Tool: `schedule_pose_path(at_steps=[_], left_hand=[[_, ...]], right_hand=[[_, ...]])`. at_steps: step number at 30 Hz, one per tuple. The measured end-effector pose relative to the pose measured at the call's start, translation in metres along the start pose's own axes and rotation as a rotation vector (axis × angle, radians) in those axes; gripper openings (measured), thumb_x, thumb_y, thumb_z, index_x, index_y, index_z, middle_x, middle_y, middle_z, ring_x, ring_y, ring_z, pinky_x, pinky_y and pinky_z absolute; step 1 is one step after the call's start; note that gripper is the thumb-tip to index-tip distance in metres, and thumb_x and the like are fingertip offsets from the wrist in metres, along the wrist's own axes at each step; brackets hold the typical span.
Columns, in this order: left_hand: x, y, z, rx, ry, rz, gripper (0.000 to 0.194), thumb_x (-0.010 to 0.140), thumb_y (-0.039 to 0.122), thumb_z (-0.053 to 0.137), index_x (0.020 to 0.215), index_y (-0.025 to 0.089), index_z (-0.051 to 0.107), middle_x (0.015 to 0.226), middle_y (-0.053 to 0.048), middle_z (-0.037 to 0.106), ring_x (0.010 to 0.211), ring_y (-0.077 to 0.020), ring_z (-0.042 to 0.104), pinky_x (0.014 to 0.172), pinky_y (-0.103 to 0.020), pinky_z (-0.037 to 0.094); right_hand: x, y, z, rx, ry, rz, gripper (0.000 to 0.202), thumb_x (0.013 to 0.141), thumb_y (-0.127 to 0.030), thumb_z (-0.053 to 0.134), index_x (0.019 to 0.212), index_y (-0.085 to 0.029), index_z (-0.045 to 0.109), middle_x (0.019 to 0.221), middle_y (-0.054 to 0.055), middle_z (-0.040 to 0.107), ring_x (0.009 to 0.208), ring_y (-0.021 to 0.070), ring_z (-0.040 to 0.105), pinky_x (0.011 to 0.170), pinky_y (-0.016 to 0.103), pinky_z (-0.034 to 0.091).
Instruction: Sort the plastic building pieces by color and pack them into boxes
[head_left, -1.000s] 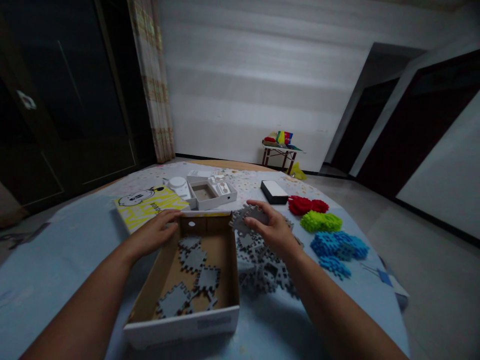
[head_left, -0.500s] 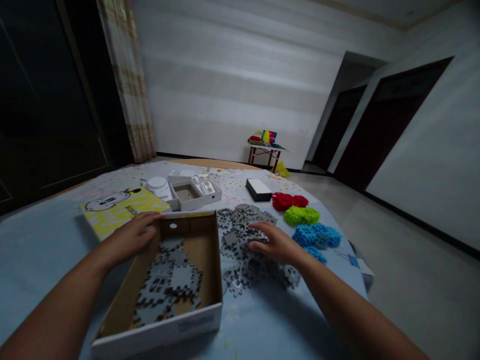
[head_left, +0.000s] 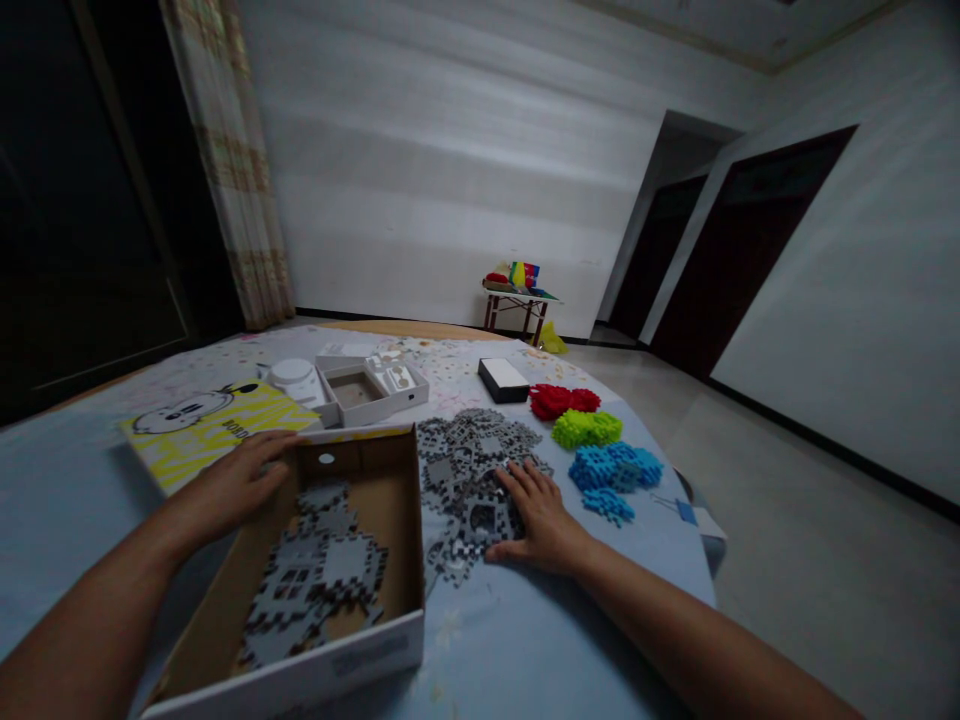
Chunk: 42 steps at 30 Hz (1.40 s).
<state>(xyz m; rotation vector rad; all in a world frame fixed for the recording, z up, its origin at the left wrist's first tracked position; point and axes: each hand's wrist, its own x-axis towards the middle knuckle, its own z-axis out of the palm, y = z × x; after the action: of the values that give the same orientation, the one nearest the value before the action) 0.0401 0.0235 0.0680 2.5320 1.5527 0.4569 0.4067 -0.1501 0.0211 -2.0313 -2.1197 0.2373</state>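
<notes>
- At far left, a patterned curtain [head_left: 232, 170] hangs beyond the desk [head_left: 495, 640].
- The yellow printed lid [head_left: 217, 425] lies flat, partly hidden by the left hand [head_left: 244, 480].
- That hand lies over the open box's far left corner; I cannot tell whether it pinches the wall.
- The open box [head_left: 300, 680] holds loose grey pieces [head_left: 349, 565]; its right wall stands between them and the heap.
- Beyond it sits a white tray [head_left: 382, 400].
- The heap of grey pieces [head_left: 465, 470] lies just beside the box.
- The right hand [head_left: 536, 515], fingers and thumb spread, touches the heap's right edge.
- Behind are a black-sided box [head_left: 504, 380], then red [head_left: 562, 400], green [head_left: 587, 428] and blue pieces [head_left: 615, 467].
</notes>
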Motion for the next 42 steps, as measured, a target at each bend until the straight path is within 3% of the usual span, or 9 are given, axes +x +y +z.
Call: schedule_pose_path(at_steps=[12,16,19,24,26,29,33,37,42], left_hand=[[-0.002,-0.003,0.001,-0.040,0.034,0.001,0.060,0.071,0.041,0.033,0.118,0.010,0.052,0.132,-0.009,0.048,0.123,-0.0230,0.040,0.108,-0.034,0.024],[-0.004,-0.003,0.002,-0.026,0.033,0.011,0.060,0.074,0.041,0.030,0.119,0.009,0.051,0.133,-0.009,0.047,0.124,-0.0207,0.039,0.109,-0.030,0.022],[-0.004,-0.003,0.002,-0.025,0.021,0.003,0.060,0.075,0.040,0.030,0.121,0.008,0.050,0.134,-0.010,0.045,0.125,-0.0209,0.038,0.108,-0.031,0.022],[-0.003,-0.002,0.001,-0.017,0.024,0.004,0.061,0.074,0.040,0.030,0.120,0.007,0.051,0.133,-0.012,0.047,0.123,-0.0238,0.040,0.108,-0.033,0.023],[-0.003,-0.002,0.001,-0.015,0.023,0.012,0.060,0.075,0.039,0.029,0.120,0.006,0.051,0.133,-0.013,0.047,0.123,-0.0230,0.040,0.108,-0.032,0.023],[-0.004,-0.004,0.001,-0.007,0.023,0.017,0.059,0.075,0.038,0.030,0.120,0.007,0.051,0.132,-0.011,0.048,0.124,-0.0217,0.039,0.108,-0.031,0.023],[-0.001,-0.007,0.004,-0.013,0.040,0.016,0.058,0.073,0.039,0.032,0.119,0.010,0.052,0.133,-0.009,0.048,0.123,-0.0216,0.040,0.107,-0.032,0.025],[0.002,-0.011,0.008,0.003,0.041,0.014,0.065,0.070,0.042,0.030,0.120,0.007,0.053,0.131,-0.012,0.048,0.123,-0.0229,0.041,0.108,-0.034,0.024],[0.003,-0.015,0.011,-0.011,0.071,0.025,0.066,0.069,0.045,0.030,0.119,0.008,0.054,0.129,-0.012,0.050,0.122,-0.0228,0.043,0.107,-0.035,0.026]], right_hand=[[0.079,-0.015,0.006,0.052,0.092,0.031,0.093,0.062,-0.069,0.057,0.137,-0.022,0.030,0.141,0.013,0.032,0.132,0.0320,0.018,0.103,0.052,0.013],[0.077,-0.022,0.002,0.096,0.094,0.023,0.082,0.067,-0.058,0.059,0.137,-0.024,0.031,0.142,0.010,0.032,0.134,0.0307,0.013,0.104,0.053,0.006],[0.064,-0.033,0.000,0.088,0.134,-0.083,0.077,0.070,-0.050,0.058,0.137,-0.025,0.030,0.143,0.008,0.030,0.135,0.0292,0.008,0.105,0.052,0.000],[0.044,-0.055,0.000,0.081,-0.007,-0.368,0.093,0.061,-0.065,0.059,0.139,-0.028,0.025,0.146,0.008,0.024,0.135,0.0316,0.003,0.104,0.055,-0.005],[0.042,-0.060,0.000,0.066,-0.057,-0.402,0.096,0.059,-0.068,0.060,0.139,-0.028,0.025,0.146,0.008,0.024,0.135,0.0319,0.004,0.105,0.055,-0.005],[0.049,-0.058,0.001,0.021,-0.021,-0.335,0.090,0.062,-0.070,0.057,0.137,-0.027,0.031,0.145,0.009,0.027,0.135,0.0319,0.006,0.104,0.056,-0.004],[0.064,-0.041,0.005,-0.047,0.133,-0.191,0.077,0.070,-0.064,0.055,0.133,-0.024,0.039,0.143,0.011,0.031,0.134,0.0313,0.013,0.105,0.055,0.001],[0.074,-0.021,0.008,-0.030,0.256,-0.071,0.067,0.075,-0.059,0.053,0.129,-0.022,0.043,0.141,0.012,0.034,0.131,0.0285,0.023,0.105,0.049,0.012],[0.076,-0.011,0.007,0.007,0.240,0.001,0.068,0.076,-0.058,0.052,0.131,-0.020,0.041,0.134,0.014,0.042,0.123,0.0293,0.034,0.099,0.044,0.026]])
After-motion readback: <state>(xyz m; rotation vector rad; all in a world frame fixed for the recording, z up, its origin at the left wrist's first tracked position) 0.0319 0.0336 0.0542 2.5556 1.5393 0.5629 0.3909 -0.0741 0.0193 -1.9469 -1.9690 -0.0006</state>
